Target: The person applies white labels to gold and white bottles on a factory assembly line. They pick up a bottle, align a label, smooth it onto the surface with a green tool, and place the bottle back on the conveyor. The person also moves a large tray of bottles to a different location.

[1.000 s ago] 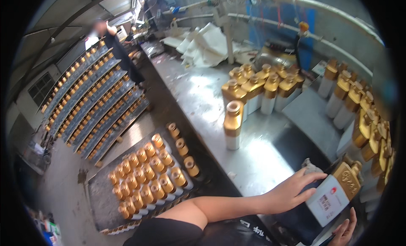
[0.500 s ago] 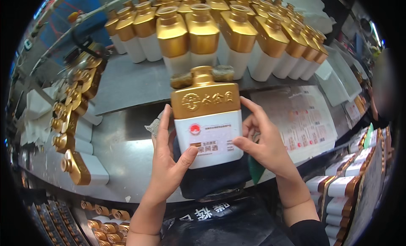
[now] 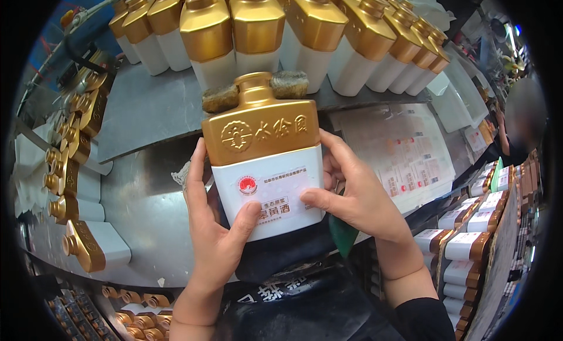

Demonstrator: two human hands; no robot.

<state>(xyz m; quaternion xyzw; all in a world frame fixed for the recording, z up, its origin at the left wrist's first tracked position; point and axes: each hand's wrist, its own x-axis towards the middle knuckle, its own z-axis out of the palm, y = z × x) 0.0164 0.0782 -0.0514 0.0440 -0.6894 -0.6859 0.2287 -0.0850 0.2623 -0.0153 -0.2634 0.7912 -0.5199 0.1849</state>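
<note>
Upright between my hands is a flat-sided bottle (image 3: 267, 179), white below with a gold shoulder and short gold neck. A red round emblem and printing mark its white face. My left hand (image 3: 211, 229) closes on its left side, the thumb pressed on the lower front. My right hand (image 3: 363, 203) grips the other side, its thumb also on the face and its fingers partly hidden. Below the right hand shows a green flat piece (image 3: 343, 235); whether those fingers hold it I cannot tell. Two worn, fuzzy pads (image 3: 289, 84) flank the bottle's neck.
Gold-and-white bottles (image 3: 258, 30) stand packed on a raised grey board (image 3: 149, 106). More bottles (image 3: 97, 244) lie along the metal table's left side. Printed sheets (image 3: 404, 153) and a clear bin (image 3: 463, 100) are at right. Stacked bottles (image 3: 469, 244) fill the lower right; a person (image 3: 525, 121) is beyond.
The bottle and both hands now appear farther left, and the bottle looks larger. The surroundings have also shifted left in the view. Both hands keep their hold.
</note>
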